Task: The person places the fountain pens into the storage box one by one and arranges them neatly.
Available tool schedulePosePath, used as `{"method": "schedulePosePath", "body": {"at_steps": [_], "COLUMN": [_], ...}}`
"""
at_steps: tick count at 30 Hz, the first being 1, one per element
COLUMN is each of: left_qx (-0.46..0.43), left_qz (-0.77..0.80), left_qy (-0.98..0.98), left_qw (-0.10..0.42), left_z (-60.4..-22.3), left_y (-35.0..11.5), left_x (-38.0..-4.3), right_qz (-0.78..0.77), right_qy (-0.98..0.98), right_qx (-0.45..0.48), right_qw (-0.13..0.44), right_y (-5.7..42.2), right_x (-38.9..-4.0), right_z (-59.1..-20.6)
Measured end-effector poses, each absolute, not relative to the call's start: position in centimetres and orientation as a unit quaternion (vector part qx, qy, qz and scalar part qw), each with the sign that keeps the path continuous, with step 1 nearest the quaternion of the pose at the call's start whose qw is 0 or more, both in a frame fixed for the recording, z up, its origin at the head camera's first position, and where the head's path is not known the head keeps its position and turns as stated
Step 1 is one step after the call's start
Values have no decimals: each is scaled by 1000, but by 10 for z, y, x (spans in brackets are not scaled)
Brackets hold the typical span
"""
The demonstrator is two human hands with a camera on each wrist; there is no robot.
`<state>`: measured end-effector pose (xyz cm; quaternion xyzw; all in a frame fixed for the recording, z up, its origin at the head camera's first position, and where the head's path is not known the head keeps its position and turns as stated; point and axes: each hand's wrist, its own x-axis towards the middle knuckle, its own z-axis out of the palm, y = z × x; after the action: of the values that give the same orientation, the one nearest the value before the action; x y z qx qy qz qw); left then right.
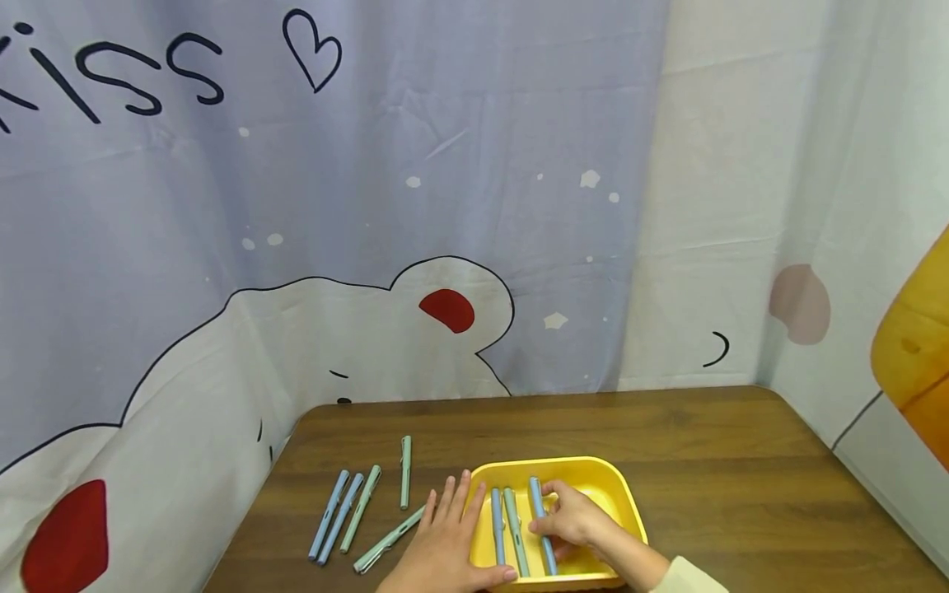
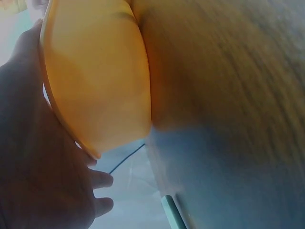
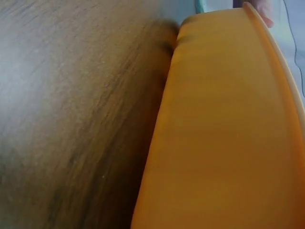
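Observation:
A yellow tray (image 1: 633, 527) sits on the table, with a blue pen (image 1: 497, 527) and a light green pen (image 1: 516, 531) lying side by side in its left part. Over the tray, my right hand (image 1: 574, 520) pinches another blue pen (image 1: 535, 494) between thumb and fingers, the pen roughly parallel to those two. My left hand (image 1: 443, 543) rests along the tray's left rim with straight fingers, its thumb reaching over the near left corner. The left wrist view shows this hand (image 2: 43, 143) against the tray's outer wall (image 2: 100, 81). In the right wrist view the tray wall (image 3: 228, 119) fills much of the picture.
Left of the tray lie two blue pens (image 1: 329, 515) (image 1: 341, 519) and a green pen (image 1: 361, 509) close together. A green pen (image 1: 405, 472) lies farther back, and another green pen (image 1: 389, 539) slants toward my left hand. A printed curtain (image 1: 445, 165) hangs behind the wooden table (image 1: 726, 494).

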<state>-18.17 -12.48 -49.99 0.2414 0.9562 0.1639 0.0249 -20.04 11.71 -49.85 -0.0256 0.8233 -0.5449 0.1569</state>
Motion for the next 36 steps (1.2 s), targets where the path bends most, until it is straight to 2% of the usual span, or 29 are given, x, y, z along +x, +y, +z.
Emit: {"method": "schedulePosePath", "body": {"at_steps": [19, 36], "left_qx": [244, 251], "left_qz": [159, 201], "left_qy": [956, 946], "left_qw": [41, 47], "left_z": [-493, -497], "left_y": [-125, -125], "left_x": [-180, -181], "right_qz": [-493, -480], "right_qy": [858, 864], "right_qx": [-26, -30], "right_qw": [140, 153], "right_y": [106, 103], "right_x": [-202, -203], "right_z": [-502, -499]}}
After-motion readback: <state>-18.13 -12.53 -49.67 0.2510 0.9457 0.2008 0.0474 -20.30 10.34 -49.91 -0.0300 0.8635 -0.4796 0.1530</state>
